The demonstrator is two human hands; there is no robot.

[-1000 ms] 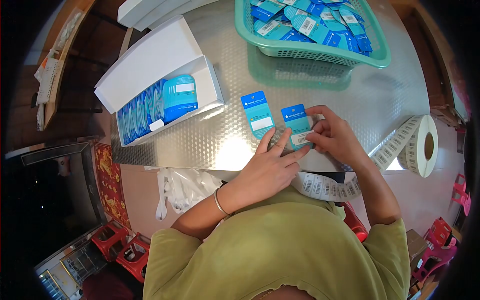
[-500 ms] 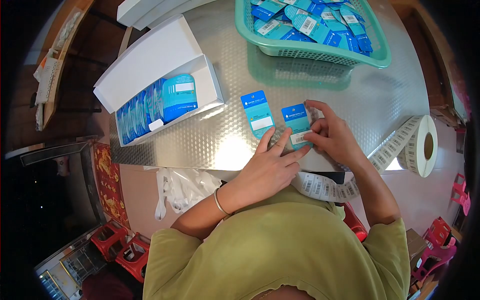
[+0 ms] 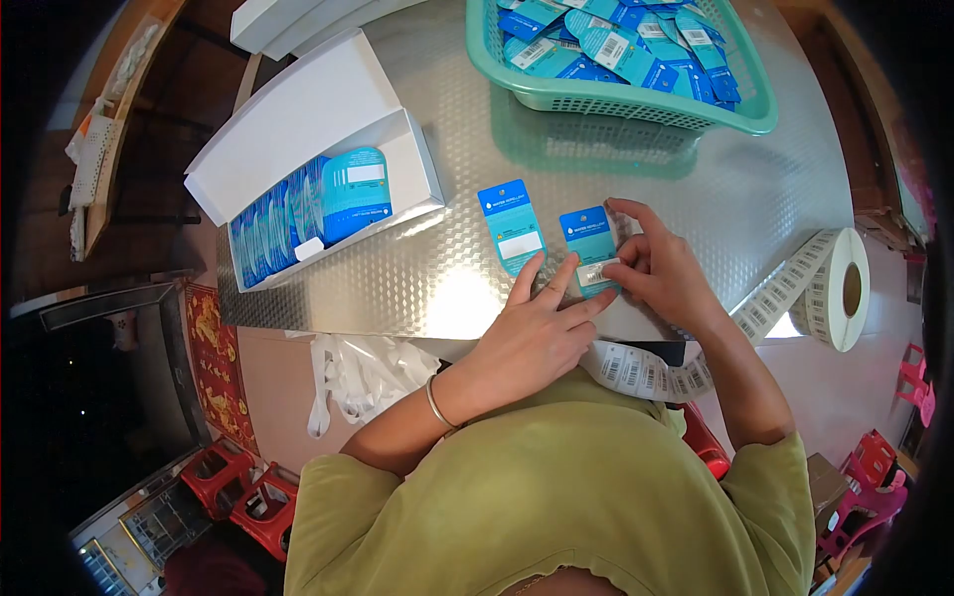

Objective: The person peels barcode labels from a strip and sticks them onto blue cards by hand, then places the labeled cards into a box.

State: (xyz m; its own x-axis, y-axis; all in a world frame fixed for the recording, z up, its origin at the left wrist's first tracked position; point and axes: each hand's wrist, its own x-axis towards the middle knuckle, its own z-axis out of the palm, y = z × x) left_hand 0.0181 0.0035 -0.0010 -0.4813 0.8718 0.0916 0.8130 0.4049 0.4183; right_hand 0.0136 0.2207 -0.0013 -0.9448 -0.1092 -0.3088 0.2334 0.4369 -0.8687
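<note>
Two blue and teal cards lie side by side on the metal table. The left card (image 3: 511, 221) has a blank white box, and a fingertip of my left hand (image 3: 537, 333) touches its lower edge. On the right card (image 3: 588, 233) sits a white barcode label (image 3: 595, 272). My left hand has its fingers spread, with fingertips on the lower part of that card. My right hand (image 3: 661, 268) has its thumb and a finger at the label's right end, while its index finger reaches the card's upper right corner.
An open white box (image 3: 417, 164) packed with cards stands at the left. A green basket (image 3: 636, 104) full of labelled cards is at the back. At the right is a label roll (image 3: 845, 288), its strip (image 3: 651, 373) hanging along the table's front edge.
The thumb of my right hand has shifted slightly left along the label. My left hand and both cards have stayed almost in place.
</note>
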